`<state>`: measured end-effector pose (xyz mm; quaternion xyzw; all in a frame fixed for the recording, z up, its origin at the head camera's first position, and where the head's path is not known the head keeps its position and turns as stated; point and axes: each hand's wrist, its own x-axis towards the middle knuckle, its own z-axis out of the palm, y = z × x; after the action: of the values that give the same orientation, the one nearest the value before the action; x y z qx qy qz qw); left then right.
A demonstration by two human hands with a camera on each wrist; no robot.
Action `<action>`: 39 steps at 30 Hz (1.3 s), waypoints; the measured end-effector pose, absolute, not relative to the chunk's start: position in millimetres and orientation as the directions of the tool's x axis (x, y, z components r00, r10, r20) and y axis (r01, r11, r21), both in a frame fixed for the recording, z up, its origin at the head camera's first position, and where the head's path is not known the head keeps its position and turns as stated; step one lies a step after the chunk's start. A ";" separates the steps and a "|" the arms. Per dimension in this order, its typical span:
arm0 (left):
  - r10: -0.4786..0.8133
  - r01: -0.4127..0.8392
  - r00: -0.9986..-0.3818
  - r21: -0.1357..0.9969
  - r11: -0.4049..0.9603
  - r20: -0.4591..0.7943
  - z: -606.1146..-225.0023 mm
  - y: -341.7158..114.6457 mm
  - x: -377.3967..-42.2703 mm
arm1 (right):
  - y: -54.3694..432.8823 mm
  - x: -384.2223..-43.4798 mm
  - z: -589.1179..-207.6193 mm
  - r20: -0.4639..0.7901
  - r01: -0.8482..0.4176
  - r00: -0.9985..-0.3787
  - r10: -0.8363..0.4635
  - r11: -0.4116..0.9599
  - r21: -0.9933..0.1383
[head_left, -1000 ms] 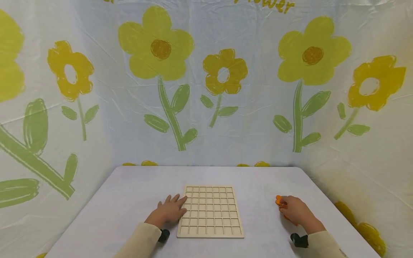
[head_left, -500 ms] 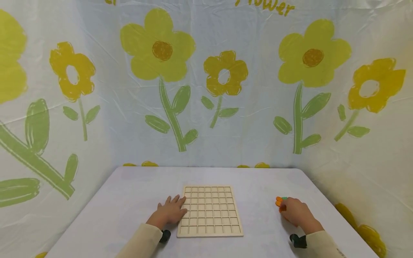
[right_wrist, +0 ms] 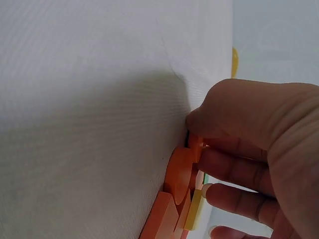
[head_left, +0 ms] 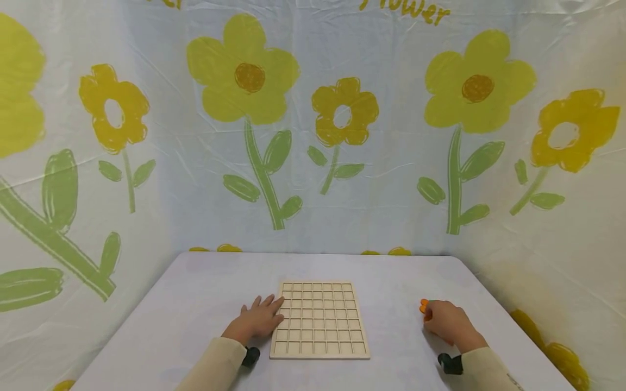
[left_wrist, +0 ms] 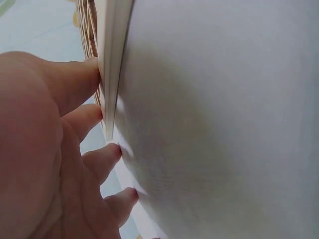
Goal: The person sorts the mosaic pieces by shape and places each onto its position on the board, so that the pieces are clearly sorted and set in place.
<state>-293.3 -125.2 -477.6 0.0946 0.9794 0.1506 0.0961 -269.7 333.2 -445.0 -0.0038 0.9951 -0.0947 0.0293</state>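
Observation:
A pale wooden board with a grid of square recesses point(head_left: 320, 320) lies on the table. My left hand point(head_left: 256, 320), fingers spread, rests at its left side; in the left wrist view two digits touch the board's edge point(left_wrist: 113, 50) and other fingertips rest on the white cloth. Off to the right, my right hand point(head_left: 450, 324) bends over a small cluster of coloured pieces. Its thumb and forefinger pinch an orange piece point(right_wrist: 195, 143), mostly hidden by them. Against it lie an orange rounded piece point(right_wrist: 178, 175), a red-orange block point(right_wrist: 160, 219) and a yellow piece point(right_wrist: 195, 211).
White cloth covers the table point(head_left: 391, 282), and bare cloth lies between the board and the right hand. A flower-printed curtain point(head_left: 381, 217) stands behind and along both sides. Dark camera mounts sit at the left wrist point(head_left: 251, 357) and the right wrist point(head_left: 450, 364).
My right hand has shifted slightly over the pieces, and its fingers look more bent. A green piece seen half a second ago is now mostly covered. The left hand and board stay put.

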 end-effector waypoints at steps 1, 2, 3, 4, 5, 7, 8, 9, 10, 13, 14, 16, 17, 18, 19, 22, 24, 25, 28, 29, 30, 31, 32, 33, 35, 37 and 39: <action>0.214 0.157 -0.964 0.313 0.937 -0.158 -477.3 -125.0 -293.1 | 332.8 -269.4 -444.8 -0.062 -0.002 -0.998 -0.014 0.981 -0.193; 0.216 0.160 -0.964 0.313 0.936 -0.155 -477.4 -124.9 -293.3 | 332.5 -269.3 -444.5 -0.069 0.001 -0.998 -0.013 0.980 -0.199; 0.217 0.162 -0.964 0.311 0.937 -0.153 -477.3 -124.7 -293.1 | 332.1 -269.0 -444.0 -0.072 0.001 -0.997 -0.014 0.980 -0.201; 0.218 0.163 -0.964 0.310 0.937 -0.152 -477.0 -124.4 -292.9 | 331.9 -268.7 -443.5 -0.076 0.004 -0.997 -0.011 0.979 -0.203; 0.219 0.164 -0.964 0.311 0.936 -0.151 -476.9 -124.2 -292.9 | 331.9 -268.7 -443.3 -0.079 0.007 -0.997 -0.010 0.979 -0.206; 0.218 0.161 -0.964 0.314 0.936 -0.155 -476.6 -124.2 -293.0 | 331.8 -268.6 -442.7 -0.081 0.006 -0.997 -0.011 0.978 -0.208; 0.216 0.158 -0.964 0.315 0.936 -0.157 -476.6 -124.3 -293.2 | 331.8 -268.7 -442.7 -0.079 0.007 -0.997 -0.010 0.978 -0.207; 0.214 0.155 -0.964 0.318 0.935 -0.160 -476.4 -124.2 -293.3 | 331.7 -268.7 -442.7 -0.072 0.001 -0.997 -0.014 0.979 -0.205; 0.211 0.151 -0.964 0.318 0.936 -0.164 -476.4 -124.3 -293.5 | 331.5 -268.8 -442.8 -0.064 -0.003 -0.998 -0.016 0.978 -0.207; 0.200 0.136 -0.964 0.321 0.937 -0.175 -475.8 -124.3 -293.9 | 329.8 -270.1 -444.1 -0.014 -0.036 -0.999 -0.040 0.976 -0.217; 0.197 0.133 -0.964 0.323 0.937 -0.177 -475.6 -124.1 -293.9 | 328.7 -270.9 -444.5 0.002 -0.045 -0.999 -0.046 0.973 -0.225; 0.190 0.126 -0.966 0.324 0.938 -0.175 -474.9 -124.3 -293.9 | 325.9 -273.4 -444.9 0.025 -0.060 -0.998 -0.055 0.963 -0.263; 0.186 0.121 -0.967 0.328 0.937 -0.172 -474.5 -124.4 -293.9 | 324.1 -275.1 -445.0 0.031 -0.068 -0.998 -0.062 0.958 -0.280; 0.183 0.119 -0.968 0.332 0.936 -0.169 -474.2 -124.4 -293.7 | 322.1 -276.7 -444.8 0.031 -0.075 -0.997 -0.069 0.952 -0.298; 0.181 0.117 -0.969 0.335 0.935 -0.165 -474.0 -124.3 -293.5 | 320.0 -278.3 -444.5 0.028 -0.076 -0.997 -0.071 0.944 -0.323; 0.176 0.112 -0.971 0.344 0.932 -0.162 -474.2 -125.1 -293.6 | 313.2 -281.7 -444.3 0.024 -0.095 -0.995 -0.093 0.922 -0.375; 0.181 0.116 -0.970 0.349 0.930 -0.161 -474.4 -125.1 -293.6 | 307.7 -282.4 -445.1 0.035 -0.110 -0.994 -0.105 0.914 -0.390; 0.182 0.116 -0.970 0.352 0.929 -0.161 -474.7 -125.3 -293.7 | 304.3 -282.4 -445.3 0.038 -0.114 -0.993 -0.108 0.910 -0.399; 0.183 0.116 -0.971 0.362 0.925 -0.155 -475.5 -125.3 -294.4 | 292.9 -282.4 -445.5 0.032 -0.103 -0.995 -0.099 0.908 -0.406; 0.182 0.116 -0.972 0.364 0.924 -0.151 -476.0 -125.4 -294.8 | 289.0 -282.7 -445.7 0.033 -0.099 -0.995 -0.094 0.907 -0.410; 0.179 0.114 -0.973 0.367 0.923 -0.149 -476.4 -125.3 -295.1 | 285.0 -283.2 -445.5 0.026 -0.095 -0.995 -0.093 0.906 -0.413; 0.175 0.110 -0.973 0.370 0.922 -0.147 -476.8 -125.2 -295.4 | 281.1 -283.5 -445.2 0.020 -0.088 -0.996 -0.088 0.905 -0.415; 0.173 0.108 -0.974 0.372 0.922 -0.145 -477.1 -124.9 -295.7 | 277.5 -284.1 -445.1 0.021 -0.089 -0.996 -0.088 0.906 -0.413; 0.171 0.107 -0.975 0.373 0.922 -0.142 -477.5 -124.8 -295.8 | 274.1 -284.6 -445.2 0.023 -0.090 -0.996 -0.088 0.906 -0.413; 0.165 0.102 -0.976 0.372 0.923 -0.141 -478.1 -125.3 -295.7 | 267.4 -285.7 -445.0 0.022 -0.092 -0.996 -0.092 0.905 -0.416; 0.161 0.098 -0.977 0.372 0.923 -0.140 -478.8 -125.7 -295.4 | 261.1 -286.7 -444.5 0.022 -0.096 -0.995 -0.096 0.903 -0.418; 0.156 0.095 -0.978 0.372 0.924 -0.139 -479.6 -126.8 -295.4 | 255.1 -287.9 -443.6 0.024 -0.107 -0.994 -0.107 0.902 -0.419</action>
<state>-295.4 -126.8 -479.6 0.0642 0.9771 0.1847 0.0833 -287.9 255.1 -443.6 -0.0549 0.9751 -0.2147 -0.0003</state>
